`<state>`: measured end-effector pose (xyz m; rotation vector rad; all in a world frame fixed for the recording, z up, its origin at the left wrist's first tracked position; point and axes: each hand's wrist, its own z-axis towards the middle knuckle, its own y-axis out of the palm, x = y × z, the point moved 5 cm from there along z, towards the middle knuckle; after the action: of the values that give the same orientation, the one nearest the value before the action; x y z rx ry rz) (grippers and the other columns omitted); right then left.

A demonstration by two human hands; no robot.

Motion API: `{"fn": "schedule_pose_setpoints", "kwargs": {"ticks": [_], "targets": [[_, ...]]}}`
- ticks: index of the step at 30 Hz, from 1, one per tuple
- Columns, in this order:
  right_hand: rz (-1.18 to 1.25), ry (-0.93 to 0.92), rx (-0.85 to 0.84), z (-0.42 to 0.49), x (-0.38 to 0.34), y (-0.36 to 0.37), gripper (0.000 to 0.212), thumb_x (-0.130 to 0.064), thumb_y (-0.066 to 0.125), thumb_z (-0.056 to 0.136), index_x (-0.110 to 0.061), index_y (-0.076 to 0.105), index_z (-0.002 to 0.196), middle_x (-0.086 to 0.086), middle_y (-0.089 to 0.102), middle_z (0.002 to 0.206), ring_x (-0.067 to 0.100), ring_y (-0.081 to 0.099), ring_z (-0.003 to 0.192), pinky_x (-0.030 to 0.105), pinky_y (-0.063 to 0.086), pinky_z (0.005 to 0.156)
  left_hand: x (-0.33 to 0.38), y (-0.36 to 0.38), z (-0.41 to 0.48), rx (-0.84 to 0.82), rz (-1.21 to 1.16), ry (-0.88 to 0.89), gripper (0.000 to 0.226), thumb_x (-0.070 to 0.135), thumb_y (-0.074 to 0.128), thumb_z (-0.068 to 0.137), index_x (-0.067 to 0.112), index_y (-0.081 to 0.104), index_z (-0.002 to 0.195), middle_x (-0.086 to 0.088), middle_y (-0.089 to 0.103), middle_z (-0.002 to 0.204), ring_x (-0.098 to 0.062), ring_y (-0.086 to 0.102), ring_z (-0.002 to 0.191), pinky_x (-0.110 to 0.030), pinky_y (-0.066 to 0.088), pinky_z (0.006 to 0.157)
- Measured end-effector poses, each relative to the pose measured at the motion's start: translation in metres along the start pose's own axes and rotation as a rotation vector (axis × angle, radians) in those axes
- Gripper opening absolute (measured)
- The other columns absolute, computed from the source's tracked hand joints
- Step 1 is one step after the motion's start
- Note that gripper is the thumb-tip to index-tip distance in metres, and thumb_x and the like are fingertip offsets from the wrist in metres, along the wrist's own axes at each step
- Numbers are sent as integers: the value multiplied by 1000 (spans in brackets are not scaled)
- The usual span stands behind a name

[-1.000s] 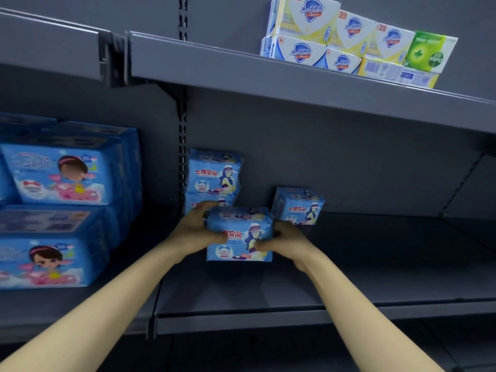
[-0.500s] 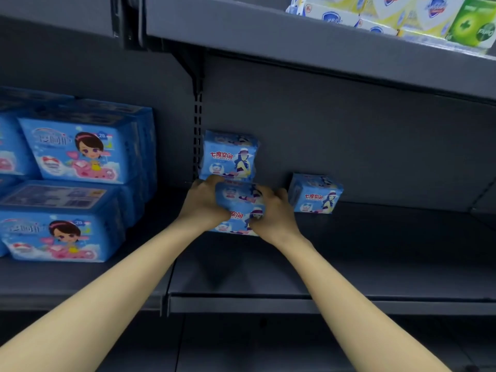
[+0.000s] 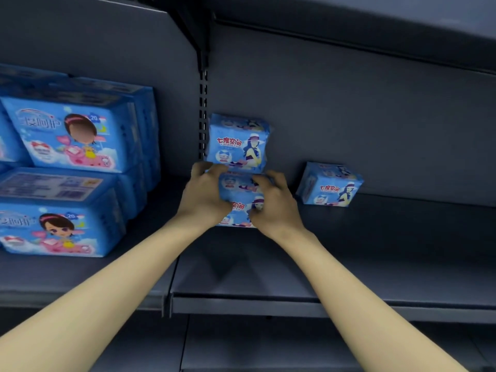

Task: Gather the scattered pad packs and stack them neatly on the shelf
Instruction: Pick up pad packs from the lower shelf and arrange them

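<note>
Count of small pad packs in view: three.

Pack one, the held pad pack [image 3: 239, 208], is between your two hands at the left end of the right-hand shelf [image 3: 375, 253], near the back wall. Its lower edge is at the shelf surface; contact cannot be confirmed.

Pack two, the upper pad pack [image 3: 237, 143], stands upright directly behind and above the held one, beside the slotted upright [image 3: 203, 103]. Your hands hide what it rests on.

Pack three, the lone pad pack [image 3: 329, 185], stands apart to the right against the back wall, turned slightly off square.

Hands: two, both engaged. Your left hand [image 3: 204, 196] grasps the left side of the held pack, fingers curled over its top corner. Your right hand [image 3: 276, 205] grasps the right side, fingers curled over the top.

Large blue packs [image 3: 72, 135] on the left bay: two show full front faces, one above the other. More sit behind and at the frame edge, so no full count is possible.
</note>
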<state>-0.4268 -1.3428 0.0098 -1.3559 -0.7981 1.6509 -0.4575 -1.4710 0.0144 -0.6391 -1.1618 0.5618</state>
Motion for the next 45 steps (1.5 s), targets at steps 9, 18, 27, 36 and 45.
{"fn": "schedule_pose_setpoints", "kwargs": {"ticks": [9, 18, 27, 36, 45], "targets": [[-2, -12, -26, 9, 2, 8, 61, -7, 63, 83, -16, 40, 139, 3, 27, 143, 29, 43, 124, 32, 38, 103, -5, 5, 9, -42, 72, 78, 55, 3, 67, 74, 14, 52, 126, -6, 41, 130, -24, 48, 118, -27, 35, 102], [-20, -27, -76, 13, 7, 18, 63, 0, 55, 85, -15, 35, 143, 4, 23, 146, 28, 35, 131, 29, 32, 109, -14, 11, 13, -66, 80, 86, 54, 3, 67, 75, 14, 52, 126, -5, 42, 130, -23, 49, 116, -26, 35, 99], [-38, -42, -54, 24, 5, 22, 64, 2, 56, 85, -16, 36, 144, 4, 25, 147, 29, 32, 132, 30, 32, 109, -19, 13, 18, -27, 52, 96, 51, 1, 65, 78, 11, 53, 126, -6, 46, 129, -22, 51, 116, -25, 38, 94], [-70, -42, -34, 31, 7, 25, 65, 3, 56, 83, -17, 36, 143, 4, 28, 145, 29, 35, 128, 25, 29, 105, -21, 15, 24, -11, 44, 115, 48, -1, 64, 78, 10, 55, 124, -8, 48, 127, -24, 52, 113, -28, 40, 93], [-54, -37, -44, 35, 9, 27, 64, 2, 58, 82, -16, 40, 141, 5, 33, 143, 28, 38, 127, 26, 30, 104, -21, 16, 28, -50, 74, 114, 46, 4, 65, 79, 9, 54, 124, -9, 48, 128, -26, 51, 115, -32, 41, 96]]}}
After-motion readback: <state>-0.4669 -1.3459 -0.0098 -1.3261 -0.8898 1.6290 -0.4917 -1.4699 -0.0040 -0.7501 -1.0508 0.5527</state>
